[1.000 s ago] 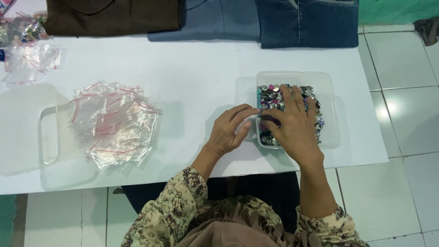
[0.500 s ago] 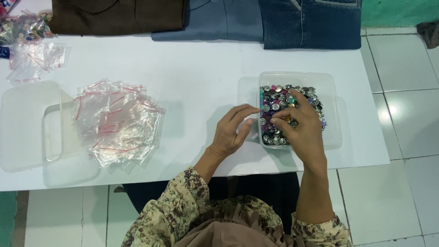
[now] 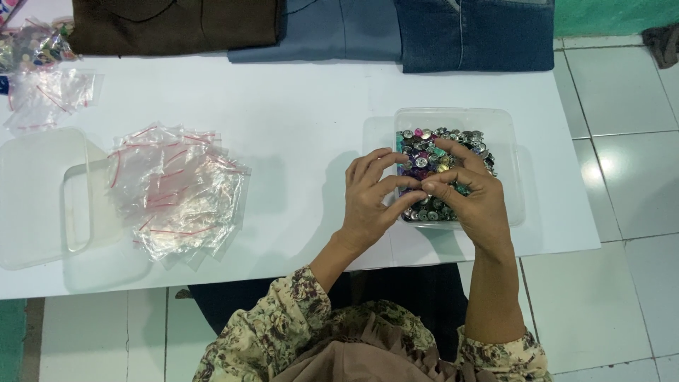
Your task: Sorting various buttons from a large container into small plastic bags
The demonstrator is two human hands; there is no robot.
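The person's left hand (image 3: 371, 201) and right hand (image 3: 470, 201) are pinching together, fingertips narrowed on something too small to identify, over the clear tub (image 3: 513, 141) of buttons (image 3: 442, 145) at the table's right; it is likely slipping back in.

The single view comes from a camera worn on the person's head, looking almost straight down onto the white table (image 3: 297, 106) from above the near edge. It faces away from the body, so the far edge with folded cloth (image 3: 339, 28) lies at the top and the sleeves at the bottom. It sits fairly close, though the far-left corner is cropped and hard to judge. Tiled floor (image 3: 615, 212) fills the right side.
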